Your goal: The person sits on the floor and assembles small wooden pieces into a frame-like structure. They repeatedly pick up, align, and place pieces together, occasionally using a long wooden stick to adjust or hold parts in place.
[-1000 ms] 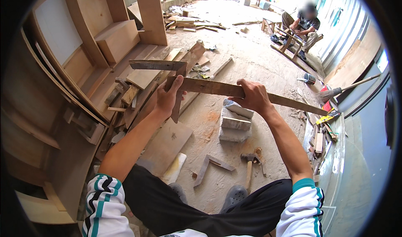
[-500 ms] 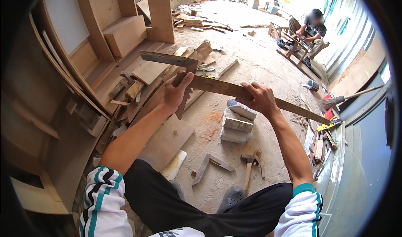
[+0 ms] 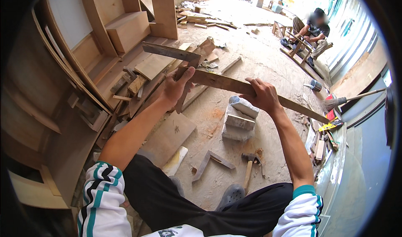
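A long, narrow wooden strip (image 3: pixel 226 82) runs across in front of me, tilted down to the right. My left hand (image 3: pixel 178 86) is closed on its left end and pinches it against a short wooden piece (image 3: pixel 183 101) standing crosswise. At the top of that piece, another wooden board (image 3: pixel 167 51) points away to the left. Whether these pieces are fastened together, I cannot tell. My right hand (image 3: pixel 264 95) grips the strip near its middle, fingers over the upper edge. Below lie a stack of concrete blocks (image 3: pixel 239 121), an L-shaped wooden piece (image 3: pixel 214 160) and a hammer (image 3: pixel 249 168).
Wooden cabinets (image 3: pixel 127 31) stand at the left, beside a pile of offcuts (image 3: pixel 138 84). A flat board (image 3: pixel 171 136) lies by my left knee. At the right are a broom (image 3: pixel 335 102), a can (image 3: pixel 315 85) and scraps. A person (image 3: pixel 316 31) sits working at the far right.
My right hand has shifted slightly to the right along the strip. Both hands still hold the wood, and the left-hand end has risen a little.
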Demonstrator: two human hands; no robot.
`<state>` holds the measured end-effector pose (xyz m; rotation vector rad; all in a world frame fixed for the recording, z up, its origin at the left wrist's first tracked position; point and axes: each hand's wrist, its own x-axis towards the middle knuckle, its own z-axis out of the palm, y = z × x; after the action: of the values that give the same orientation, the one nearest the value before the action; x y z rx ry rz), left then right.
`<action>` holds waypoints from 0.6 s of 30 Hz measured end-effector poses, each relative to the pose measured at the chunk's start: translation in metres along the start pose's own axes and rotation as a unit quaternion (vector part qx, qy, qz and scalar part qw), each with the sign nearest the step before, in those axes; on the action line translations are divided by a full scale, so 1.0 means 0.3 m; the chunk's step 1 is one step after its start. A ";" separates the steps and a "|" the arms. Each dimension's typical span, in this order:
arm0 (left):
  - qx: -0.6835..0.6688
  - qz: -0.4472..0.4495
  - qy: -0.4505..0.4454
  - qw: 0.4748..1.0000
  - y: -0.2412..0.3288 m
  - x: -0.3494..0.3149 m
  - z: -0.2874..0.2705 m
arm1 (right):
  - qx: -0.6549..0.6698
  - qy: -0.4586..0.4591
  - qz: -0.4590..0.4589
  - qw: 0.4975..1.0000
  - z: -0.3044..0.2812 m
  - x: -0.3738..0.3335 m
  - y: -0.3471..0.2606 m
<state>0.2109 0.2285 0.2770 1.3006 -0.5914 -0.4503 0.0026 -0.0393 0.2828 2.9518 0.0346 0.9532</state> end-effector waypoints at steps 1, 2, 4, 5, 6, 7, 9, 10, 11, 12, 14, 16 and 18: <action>0.001 -0.004 0.005 1.000 -0.006 -0.001 0.003 | 0.000 0.001 -0.011 1.000 0.011 -0.006 0.013; 0.011 -0.011 0.009 1.000 -0.009 0.001 -0.001 | 0.001 0.004 -0.022 1.000 0.022 -0.006 0.020; 0.030 -0.026 0.017 0.999 -0.018 0.004 -0.011 | 0.010 -0.035 -0.012 0.999 0.036 -0.018 0.033; 0.033 -0.032 0.015 0.999 -0.022 0.002 -0.016 | 0.020 -0.047 -0.003 0.999 0.051 -0.026 0.032; 0.036 -0.038 0.014 0.999 -0.026 0.001 -0.020 | 0.031 -0.059 0.006 0.998 0.070 -0.036 0.033; 0.040 -0.044 0.012 0.998 -0.028 -0.001 -0.024 | 0.042 -0.070 0.014 0.997 0.087 -0.044 0.032; 0.059 -0.060 0.020 0.996 -0.039 -0.006 -0.017 | 0.051 -0.110 0.030 0.992 0.099 -0.067 0.031; 0.070 -0.068 0.024 0.995 -0.044 -0.009 -0.015 | 0.056 -0.120 0.034 0.991 0.104 -0.079 0.030; 0.073 -0.075 0.025 0.994 -0.044 -0.012 -0.013 | 0.062 -0.129 0.039 0.989 0.104 -0.090 0.027; 0.077 -0.083 0.027 0.993 -0.043 -0.013 -0.013 | 0.072 -0.144 0.044 0.986 0.119 -0.101 0.035; 0.081 -0.086 0.023 0.993 -0.050 -0.015 -0.014 | 0.078 -0.158 0.056 0.983 0.156 -0.121 0.037; 0.091 -0.102 0.022 0.990 -0.069 -0.005 -0.014 | 0.091 -0.173 0.062 0.979 0.190 -0.136 0.049; 0.108 -0.117 0.031 0.987 -0.093 -0.008 -0.013 | 0.112 -0.187 0.059 0.974 0.226 -0.154 0.058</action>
<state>0.2121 0.2269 0.2489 1.5959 -0.4455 -0.5486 0.0050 -0.0603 0.2018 3.3236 -0.0491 0.4090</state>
